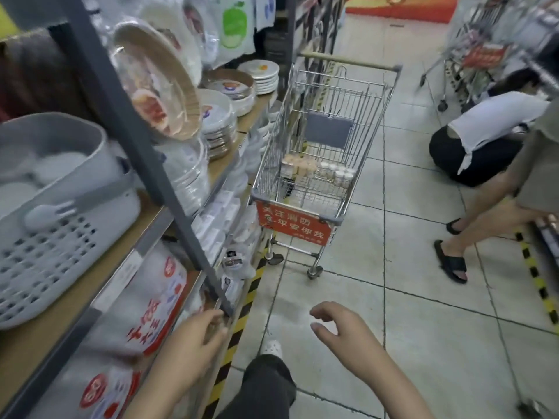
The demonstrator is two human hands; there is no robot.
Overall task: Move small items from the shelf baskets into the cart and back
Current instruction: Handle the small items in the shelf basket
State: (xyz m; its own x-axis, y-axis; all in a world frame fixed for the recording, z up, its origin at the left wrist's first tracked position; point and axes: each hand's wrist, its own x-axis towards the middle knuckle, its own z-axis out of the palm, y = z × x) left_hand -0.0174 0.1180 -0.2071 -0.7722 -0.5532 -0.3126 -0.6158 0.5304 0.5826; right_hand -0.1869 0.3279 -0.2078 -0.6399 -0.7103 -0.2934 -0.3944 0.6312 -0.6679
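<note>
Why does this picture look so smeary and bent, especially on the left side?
Head view: the grey basket and plates on the left shelf are smeared by motion blur; the wide-angle lens bows the shelf post and floor tiles; the cart at centre is sharper; lighting is flat, and pale glare washes the tiles near the right hand.

Shelf goods [151,297] blurred, labels unreadable

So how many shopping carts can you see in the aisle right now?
2: one cart ahead beside the left shelves, holding small bottles; a second cart at top right, blurred. More may be hidden beyond it.
</note>
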